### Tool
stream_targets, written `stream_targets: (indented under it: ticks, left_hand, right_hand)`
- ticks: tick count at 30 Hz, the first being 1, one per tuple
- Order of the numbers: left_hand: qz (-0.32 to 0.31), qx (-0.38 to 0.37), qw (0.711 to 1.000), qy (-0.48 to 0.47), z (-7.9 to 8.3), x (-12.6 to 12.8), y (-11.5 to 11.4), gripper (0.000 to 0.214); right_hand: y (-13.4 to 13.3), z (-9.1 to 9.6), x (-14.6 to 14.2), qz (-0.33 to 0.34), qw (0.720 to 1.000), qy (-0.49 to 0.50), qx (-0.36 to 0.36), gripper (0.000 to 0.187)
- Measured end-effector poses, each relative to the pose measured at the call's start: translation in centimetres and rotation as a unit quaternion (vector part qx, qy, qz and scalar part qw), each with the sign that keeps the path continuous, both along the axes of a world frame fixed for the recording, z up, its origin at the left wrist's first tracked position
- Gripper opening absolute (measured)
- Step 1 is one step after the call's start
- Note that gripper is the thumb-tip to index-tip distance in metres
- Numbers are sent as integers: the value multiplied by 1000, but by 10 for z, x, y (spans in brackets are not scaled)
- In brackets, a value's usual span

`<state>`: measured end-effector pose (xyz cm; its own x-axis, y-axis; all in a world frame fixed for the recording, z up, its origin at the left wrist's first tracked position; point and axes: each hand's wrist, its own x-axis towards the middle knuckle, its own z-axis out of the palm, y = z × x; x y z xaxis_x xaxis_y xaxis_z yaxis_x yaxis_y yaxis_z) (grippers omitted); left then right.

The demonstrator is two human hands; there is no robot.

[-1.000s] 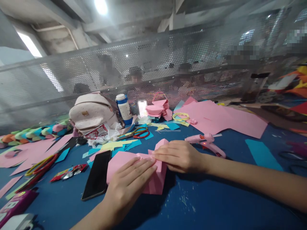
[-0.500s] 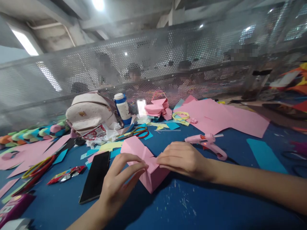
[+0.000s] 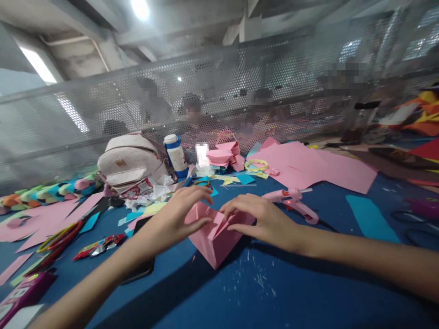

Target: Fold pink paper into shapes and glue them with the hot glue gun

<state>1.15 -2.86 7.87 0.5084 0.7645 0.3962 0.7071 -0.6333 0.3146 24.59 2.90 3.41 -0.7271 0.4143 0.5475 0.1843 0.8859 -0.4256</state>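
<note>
A folded pink paper box (image 3: 214, 246) stands on the blue table, one corner pointing toward me and a flap folded along its top. My left hand (image 3: 181, 212) reaches over its left side, thumb and fingers apart; whether the thumb touches the paper I cannot tell. At the right side, my right hand (image 3: 265, 219) has its fingers and thumb around the upper edge of the box. A pink glue gun (image 3: 295, 203) with a lit red light lies just beyond my right hand. My left forearm mostly covers a black phone (image 3: 140, 273).
Behind stand a pale backpack (image 3: 132, 157), a bottle (image 3: 176, 155) and a pink paper basket (image 3: 224, 155). Large pink sheets (image 3: 308, 164) and a blue strip (image 3: 372, 219) lie right. Scissors (image 3: 60, 237), a red wrapper (image 3: 99, 246) and a purple device (image 3: 25, 292) lie left.
My left hand has moved up and forward, its fingers spreading, and its forearm now crosses the phone. The box's sides stand more upright. My right hand has shifted slightly at the box's edge.
</note>
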Motion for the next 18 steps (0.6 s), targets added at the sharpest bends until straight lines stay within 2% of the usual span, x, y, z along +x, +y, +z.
stream_targets:
  ticks: [2,3,5,6,7,9,11,15,18]
  left_hand:
    - [13,-117,993,23,11,-5,25,41]
    - [8,-201,979,37,14,-7,38,45]
    - [-11,-384,922,44,14,-8,62,47]
    - [-50,-476,877,46,12,-8,71,41]
    - [-71,-513,854,50,10,-7,77,35]
    - [-102,-564,818,50,4,-5,82,28]
    - [-111,-592,798,35,0,-3,77,27]
    - [-94,-626,772,-58,-5,-5,59,28]
    - [-67,-629,769,-99,-5,-7,45,24]
  right_hand:
    - [-3,0,1,18,1000,7,-1,11]
    - [-4,0,1,24,1000,9,2,9]
    - [-5,-1,2,37,999,7,14,6]
    - [-5,-2,2,43,999,7,23,5]
    - [-5,-2,2,48,998,6,34,6]
    - [-4,-3,2,57,996,10,62,9]
    - [-2,-4,1,68,992,25,104,14]
    - [2,0,-4,86,966,69,233,18]
    - [4,7,-8,81,937,83,330,21]
